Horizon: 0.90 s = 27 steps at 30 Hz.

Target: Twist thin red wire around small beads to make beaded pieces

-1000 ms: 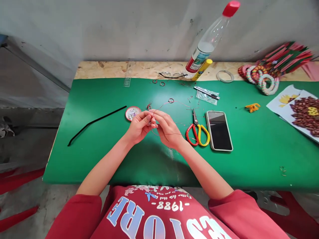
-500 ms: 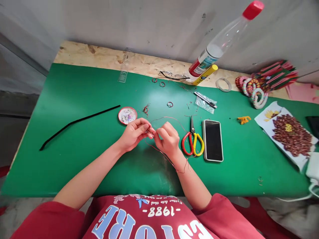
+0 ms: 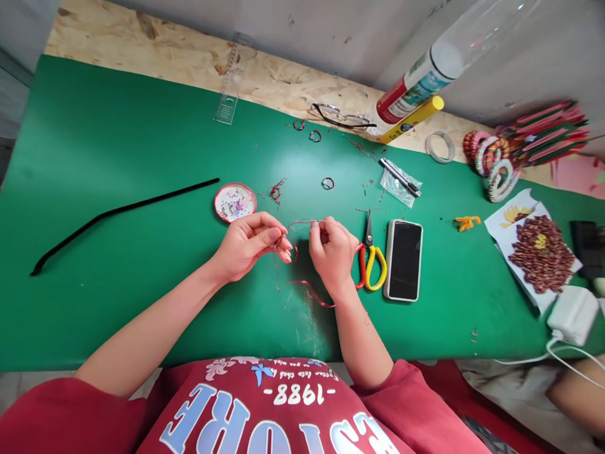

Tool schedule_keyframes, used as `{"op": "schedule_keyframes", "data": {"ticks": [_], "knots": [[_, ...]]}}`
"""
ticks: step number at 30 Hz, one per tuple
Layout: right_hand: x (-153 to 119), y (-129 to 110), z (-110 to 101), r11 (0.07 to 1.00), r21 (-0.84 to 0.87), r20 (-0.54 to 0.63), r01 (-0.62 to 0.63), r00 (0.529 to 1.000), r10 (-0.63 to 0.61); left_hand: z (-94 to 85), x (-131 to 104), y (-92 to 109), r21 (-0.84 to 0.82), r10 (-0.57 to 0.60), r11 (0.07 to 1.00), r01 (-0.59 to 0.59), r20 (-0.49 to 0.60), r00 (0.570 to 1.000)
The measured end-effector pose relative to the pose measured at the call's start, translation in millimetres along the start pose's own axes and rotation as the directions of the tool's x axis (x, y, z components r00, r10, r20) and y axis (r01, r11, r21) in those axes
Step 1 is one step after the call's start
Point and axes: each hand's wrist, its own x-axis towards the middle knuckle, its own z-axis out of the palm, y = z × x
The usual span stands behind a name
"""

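Note:
Between the thumb and fingers of my left hand (image 3: 246, 247) is a small piece of knotted red cord (image 3: 282, 238), partly hidden by the fingertips. My right hand (image 3: 332, 255) is closed in a pinch on the thin red thread (image 3: 301, 222), which runs across from that piece. A blurred loop of the thread hangs below, between the hands. Just right of my right hand lie scissors (image 3: 375, 268) with one red and one yellow handle, partly covered by it. A round red-rimmed dish of tiny beads (image 3: 218, 205) sits beyond my left hand.
Several small rings, one a red ring (image 3: 328, 183), and thread scraps (image 3: 278, 191) lie beyond the hands. A phone (image 3: 404, 260) lies right of the scissors. A black strip (image 3: 127, 208) lies left. Glasses (image 3: 341, 117), a bottle (image 3: 410, 88) and a yellow tube (image 3: 411, 120) stand or lie at the back.
My right hand has moved right, away from my left, drawing the thread out between them. The loose loop has shifted. The head view has tilted down and turned a little.

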Motion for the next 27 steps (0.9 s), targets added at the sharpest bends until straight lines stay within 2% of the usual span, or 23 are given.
{"op": "schedule_keyframes", "data": {"ticks": [4,7,10,13,16,18,21,27], "knots": [[1.8,-7.5,-8.8,0.988,0.044,0.05,0.146,0.988,-0.149,-1.3,1.2,-1.2,-0.014,-0.009,1.0,0.009,0.013,1.0],[2.1,-14.3,-13.0,0.927,0.219,0.125,0.305,0.933,-0.336,-1.7,1.4,-1.7,-0.025,-0.037,0.999,0.037,0.027,0.999],[-1.0,-17.2,-9.7,0.826,0.417,0.088,0.378,0.888,-0.451,-1.8,1.2,-1.6,-0.026,-0.054,0.998,0.054,0.03,0.998],[-3.8,-17.3,-5.8,0.782,0.514,0.013,0.352,0.909,-0.417,-2.9,0.9,-0.9,-0.012,-0.071,0.997,0.072,0.058,0.996],[-2.9,-17.4,-7.6,0.817,0.493,0.009,0.299,0.937,-0.348,-4.9,0.3,-0.4,0.017,-0.119,0.993,0.118,0.115,0.986],[-1.4,-18.1,-10.2,0.833,0.45,0.043,0.321,0.924,-0.38,-6.0,-0.3,-0.3,0.015,-0.142,0.99,0.142,0.159,0.977],[-0.2,-18.8,-11.3,0.808,0.471,0.045,0.355,0.905,-0.424,-6.8,-1.2,0.1,-0.012,-0.151,0.988,0.157,0.215,0.965],[-1.9,-16.5,-3.6,0.762,0.528,0.011,0.374,0.895,-0.447,-6.3,-2.3,1.9,-0.02,-0.193,0.979,0.203,0.227,0.955]]}}
